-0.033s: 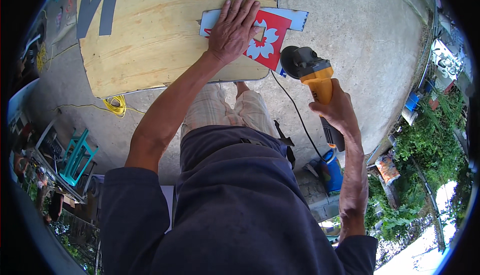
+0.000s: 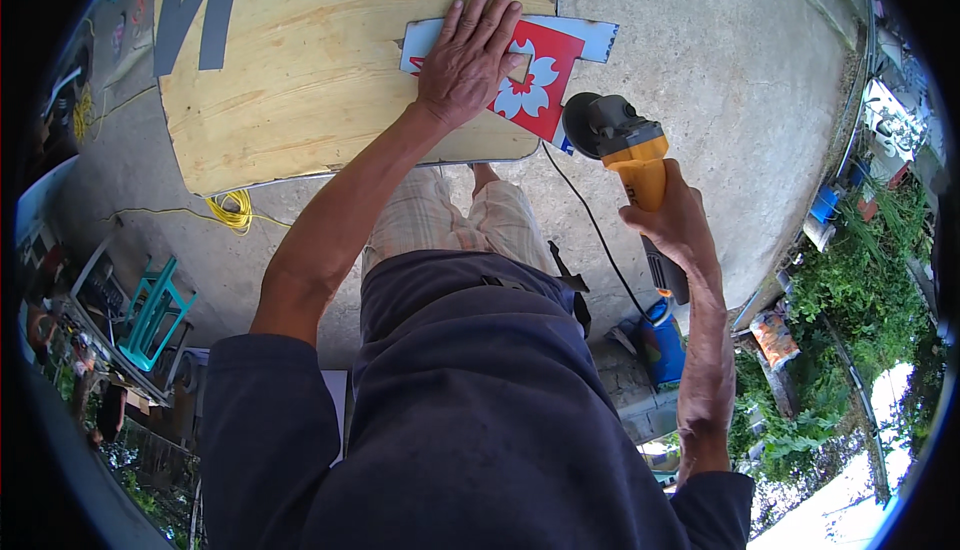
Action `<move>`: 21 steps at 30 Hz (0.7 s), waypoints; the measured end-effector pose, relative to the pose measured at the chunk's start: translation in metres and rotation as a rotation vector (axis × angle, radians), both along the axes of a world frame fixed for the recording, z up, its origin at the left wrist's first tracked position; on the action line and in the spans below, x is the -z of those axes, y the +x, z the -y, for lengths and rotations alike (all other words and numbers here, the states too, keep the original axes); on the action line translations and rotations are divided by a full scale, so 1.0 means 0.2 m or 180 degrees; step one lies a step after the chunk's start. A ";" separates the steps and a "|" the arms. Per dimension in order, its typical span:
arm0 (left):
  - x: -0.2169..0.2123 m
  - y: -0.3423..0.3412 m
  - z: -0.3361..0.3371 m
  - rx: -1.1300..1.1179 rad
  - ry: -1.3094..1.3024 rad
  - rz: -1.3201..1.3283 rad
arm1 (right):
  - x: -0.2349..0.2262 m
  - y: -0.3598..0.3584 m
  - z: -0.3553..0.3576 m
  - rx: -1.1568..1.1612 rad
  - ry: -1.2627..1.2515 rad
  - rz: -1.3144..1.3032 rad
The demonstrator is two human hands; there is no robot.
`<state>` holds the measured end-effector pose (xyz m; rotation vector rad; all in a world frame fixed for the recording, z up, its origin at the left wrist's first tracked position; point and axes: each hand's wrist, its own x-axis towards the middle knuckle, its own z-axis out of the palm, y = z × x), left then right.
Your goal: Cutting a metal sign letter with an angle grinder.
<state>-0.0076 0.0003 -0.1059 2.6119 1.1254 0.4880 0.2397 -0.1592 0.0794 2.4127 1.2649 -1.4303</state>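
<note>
My left hand [image 2: 465, 70] lies flat, fingers stretched out, pressing on a flat cut sheet [image 2: 560, 60] printed red, white and pale blue with a flower shape. A small square hole shows near the flower's middle. The sheet rests on a wooden board [image 2: 300, 80] and juts past its right edge. My right hand [image 2: 680, 218] is wrapped round the body of a yellow and black angle grinder [image 2: 637, 165]. The grinder's dark round disc is close to the sheet's lower right corner; whether they touch I cannot tell. Part of the sheet is hidden under my left hand.
A black cord [image 2: 590, 212] hangs from the grinder's rear end past the board's near edge. On the concrete floor [image 2: 720, 60] at left lie a coiled yellow cord [image 2: 232, 212] and a teal plastic stool [image 2: 155, 315]. A blue container [image 2: 665, 350] stands behind my right side, and plants [image 2: 845, 300] grow at far right.
</note>
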 end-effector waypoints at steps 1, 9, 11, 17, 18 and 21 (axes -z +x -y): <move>0.00 0.00 0.00 -0.0008 -0.0002 0.0001 | -0.01 -0.01 0.00 -0.0011 0.0033 0.0063; 0.01 -0.01 0.00 -0.0035 -0.0056 0.0012 | -0.04 -0.02 0.05 -0.0027 0.0169 0.0264; 0.01 0.00 0.00 -0.0028 -0.0056 0.0029 | -0.03 -0.02 0.04 -0.0063 0.0112 0.0314; 0.01 0.01 0.00 -0.0046 0.0002 -0.0098 | -0.01 -0.05 0.01 0.0046 -0.0015 0.0220; 0.01 0.01 0.00 -0.0055 0.0038 -0.0213 | -0.02 -0.05 0.02 0.0040 -0.0017 0.0223; 0.00 0.00 0.00 -0.0070 0.0044 -0.0226 | -0.05 0.00 0.04 0.0031 -0.0036 0.0260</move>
